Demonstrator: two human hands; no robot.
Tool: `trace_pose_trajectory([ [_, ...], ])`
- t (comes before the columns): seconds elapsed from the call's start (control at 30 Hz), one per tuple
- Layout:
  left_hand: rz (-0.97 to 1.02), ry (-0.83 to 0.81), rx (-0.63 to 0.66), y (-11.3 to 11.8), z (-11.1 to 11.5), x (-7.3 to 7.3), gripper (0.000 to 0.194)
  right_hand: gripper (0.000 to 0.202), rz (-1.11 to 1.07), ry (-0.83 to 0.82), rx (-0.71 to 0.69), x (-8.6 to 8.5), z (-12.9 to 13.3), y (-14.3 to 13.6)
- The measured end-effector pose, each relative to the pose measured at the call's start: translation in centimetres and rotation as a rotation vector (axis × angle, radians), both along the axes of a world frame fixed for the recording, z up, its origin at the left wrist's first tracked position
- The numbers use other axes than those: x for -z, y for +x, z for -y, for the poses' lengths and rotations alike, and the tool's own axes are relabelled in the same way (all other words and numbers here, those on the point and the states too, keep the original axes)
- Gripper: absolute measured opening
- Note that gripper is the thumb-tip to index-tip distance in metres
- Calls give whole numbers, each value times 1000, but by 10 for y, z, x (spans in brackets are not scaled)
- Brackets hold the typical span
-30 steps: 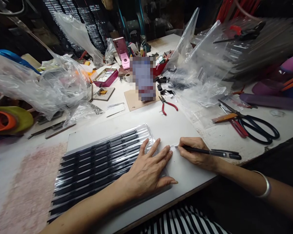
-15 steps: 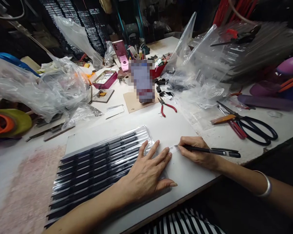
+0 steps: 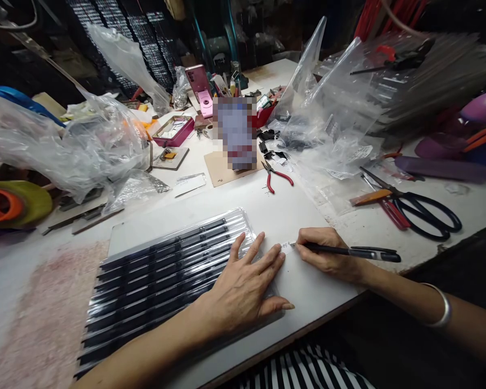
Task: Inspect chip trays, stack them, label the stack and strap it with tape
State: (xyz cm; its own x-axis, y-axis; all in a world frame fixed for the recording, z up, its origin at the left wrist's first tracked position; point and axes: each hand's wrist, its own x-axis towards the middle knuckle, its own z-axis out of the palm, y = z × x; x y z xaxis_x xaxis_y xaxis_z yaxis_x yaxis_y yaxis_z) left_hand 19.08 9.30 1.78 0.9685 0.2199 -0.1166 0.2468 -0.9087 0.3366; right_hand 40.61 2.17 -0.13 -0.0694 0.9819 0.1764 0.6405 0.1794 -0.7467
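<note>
My left hand [image 3: 247, 286] lies flat with fingers spread over the right end of a clear plastic tray [image 3: 157, 286] that holds several rows of black strips. Its fingertips reach the edge of a small white paper [image 3: 287, 247] bearing short handwritten marks. In my right hand [image 3: 324, 254] is a black pen [image 3: 356, 252], gripped near its tip, which touches the paper just right of the marks. The pen's back end points right. A white board [image 3: 308, 281] lies beneath the paper and my hands.
Red-handled pliers [image 3: 278, 177] lie beyond my hands, near a pixelated object on brown card [image 3: 214, 170]. Black-handled scissors [image 3: 425, 213] and an orange cutter [image 3: 370, 198] rest at right. Plastic bags [image 3: 101, 146] pile up left, more at back right. A pink phone stand [image 3: 205, 102] stands behind.
The pen tip has moved very slightly with my right hand, and the written marks on the paper are a little longer. My left hand has stayed in place.
</note>
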Motion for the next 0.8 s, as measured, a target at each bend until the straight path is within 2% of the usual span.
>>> trace_pose_trajectory([
  [0.27,-1,-1,0,-1,0,1,74,22,-13,0,-14,3,1,3],
  [0.43,19,11,0,-1,0,1,73,21,-5,10,51,3,1,2],
  [0.67,32,23,3,0,0,1,73,22,30,28,25,3,0,1],
  [0.8,21,15,0,-1,1,1,73,23,22,34,57,2,-1,1],
])
